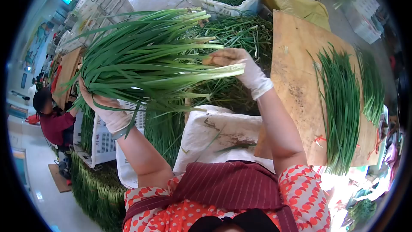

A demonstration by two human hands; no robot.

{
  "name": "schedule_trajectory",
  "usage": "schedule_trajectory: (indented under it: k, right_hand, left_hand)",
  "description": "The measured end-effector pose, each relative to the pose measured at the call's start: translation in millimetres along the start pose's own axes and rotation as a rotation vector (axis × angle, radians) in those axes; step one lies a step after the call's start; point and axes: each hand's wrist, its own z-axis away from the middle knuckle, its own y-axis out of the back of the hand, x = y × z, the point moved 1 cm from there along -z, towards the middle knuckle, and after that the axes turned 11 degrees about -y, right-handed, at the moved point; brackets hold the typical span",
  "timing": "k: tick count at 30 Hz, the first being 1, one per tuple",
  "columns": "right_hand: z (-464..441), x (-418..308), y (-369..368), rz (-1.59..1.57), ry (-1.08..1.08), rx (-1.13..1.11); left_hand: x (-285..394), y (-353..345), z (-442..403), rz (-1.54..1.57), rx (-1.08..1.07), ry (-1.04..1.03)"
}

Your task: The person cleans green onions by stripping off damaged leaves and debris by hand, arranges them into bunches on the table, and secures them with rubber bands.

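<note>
Apron (227,184) — greens (137,56), wooden board (296,81) — crates (104,4)

I've got the leafy bunch (139,60) raised left of the wooden board (296,90): long flat green blades, loosely fanned, roughly sideways, pale stem ends facing boardward.

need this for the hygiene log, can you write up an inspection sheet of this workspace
surface: wooden board, dark marks on its bare part
job's things: garlic chive bundle held up, pale stem ends pointing right; two bunches laid on the board
clutter: loose greens heaped beside the board; red strips on it; white sheet with brown stains
grippers: gloved left grip under the bundle; gloved right grip at the stem ends, contact unclear
cables: nothing seen
surroundings: person in dark red top at far left; stacked white crates behind
</note>
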Motion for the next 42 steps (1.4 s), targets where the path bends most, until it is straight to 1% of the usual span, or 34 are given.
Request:
schedule_trajectory:
  k: [1,2,3,4,5,6,7,9,10,12,14,15,16,17,18,19,21,22,23,24,25,27,29,30,32,33,34,35,37,38,39,41,42]
  right_hand:
    - [7.7,-6.1,-0.6,0.153,0.09,0.024]
    - [18.1,-16.2,1.6,0.306,0.117,0.165]
    - [20.1,-14.1,19.8,0.335,0.245,0.234]
    - [24.8,-16.3,35.8,0.315,0.324,0.395]
    - [31.4,-16.7,53.3,0.184,0.176,0.641]
    - [25.3,-5.5,80.3,0.167,0.292,0.733]
    - [20.2,10.1,108.7,0.061,0.256,0.791]
    - [17.3,22.7,133.6,0.653,0.173,0.857]
    - [17.8,9.5,113.0,0.655,0.179,0.852]
    - [25.8,-16.5,56.5,0.822,0.301,0.636]
    - [36.1,-45.9,-4.5,0.467,0.129,0.227]
    - [29.8,-39.2,-15.0,0.351,0.138,0.113]
    - [24.6,-35.8,-18.8,0.361,0.054,0.088]
    - [21.1,-34.1,-20.3,0.372,-0.031,0.06]
    - [21.4,-34.1,-20.5,0.37,-0.033,0.058]
    - [22.9,-34.2,-20.9,0.383,-0.049,0.044]
    - [26.5,-34.3,-21.3,0.395,-0.071,0.026]
    - [29.5,-34.4,-20.7,0.378,-0.078,0.045]
    - [32.7,-36.2,-19.1,0.362,-0.083,0.066]
    - [37.2,-40.9,-15.0,0.522,-0.041,0.123]
    - [40.3,-42.1,-6.2,0.524,-0.041,0.123]
    - [46.7,-44.8,23.2,0.624,0.242,0.498]
    - [45.6,-36.1,72.9,0.297,0.447,0.695]
    - [40.6,-29.0,98.0,0.298,0.454,0.685]
    - [33.6,-17.9,134.0,0.889,0.119,1.196]
    - [29.6,-21.8,122.5,0.889,0.134,1.197]
    - [24.9,-23.2,95.8,1.192,0.147,1.1]
    - [19.6,-22.9,69.5,1.488,0.147,0.982]
    - [5.1,-26.7,28.3,1.098,0.227,0.687]
    - [-7.8,-21.4,15.6,1.006,0.288,0.545]
    - [-20.9,-17.4,5.0,0.911,0.348,0.405]
    - [-36.4,-16.2,-18.6,0.692,0.126,0.199]
    - [-47.2,-10.9,-20.9,0.584,0.028,0.072]
  left_hand:
    - [2.8,-3.4,2.3,-0.005,0.004,0.0]
    - [6.8,-9.2,5.2,-0.019,0.103,0.02]
    - [8.8,-10.9,7.0,-0.032,0.2,0.042]
    - [7.6,2.4,2.8,-0.031,0.206,0.044]
    - [4.6,24.1,-6.3,0.031,0.17,0.065]
    - [3.3,36.1,-10.9,0.093,0.133,0.084]
    - [4.4,35.2,-9.4,0.094,0.139,0.081]
    - [6.6,30.3,-8.5,0.03,0.183,0.058]
    - [5.6,32.0,-10.4,0.032,0.186,0.051]
    - [2.6,37.8,-12.3,0.005,0.162,0.008]
    - [1.8,27.8,-6.5,-0.063,0.174,-0.018]
    - [1.3,23.6,-5.3,-0.12,0.18,-0.046]
    - [0.8,26.6,-7.9,-0.121,0.176,-0.044]
    - [-0.4,33.0,-11.7,0.041,0.168,0.038]
    - [0.0,35.3,-13.2,0.201,0.162,0.119]
    - [1.1,37.5,-12.5,0.195,0.163,0.118]
    - [2.6,35.8,-7.9,0.219,0.067,0.081]
    - [2.8,31.9,-5.9,0.216,0.069,0.083]
    - [3.6,26.0,-5.3,0.159,0.149,0.053]
    - [4.1,21.9,-4.2,0.103,0.229,0.022]
    - [3.8,20.6,-2.3,0.105,0.23,0.021]
    - [5.1,20.2,-0.1,-0.033,0.231,-0.044]
    - [1.7,50.8,-9.1,0.025,0.23,-0.023]
    - [1.9,61.9,-12.9,0.082,0.225,0.001]
    - [8.0,58.4,-9.6,0.105,0.238,0.017]
    - [8.7,55.3,-9.5,0.135,0.247,0.038]
    - [7.8,65.0,-12.3,0.209,0.228,0.087]
    - [8.2,61.6,-10.1,0.211,0.227,0.088]
    - [8.0,49.8,-4.3,0.016,0.275,0.034]
    - [6.0,47.5,-2.6,-0.054,0.284,-0.008]
    - [4.8,44.2,-0.4,-0.054,0.277,-0.005]
    - [5.3,37.9,5.2,-0.012,0.197,0.004]
    - [5.5,39.3,4.8,0.03,0.197,0.052]
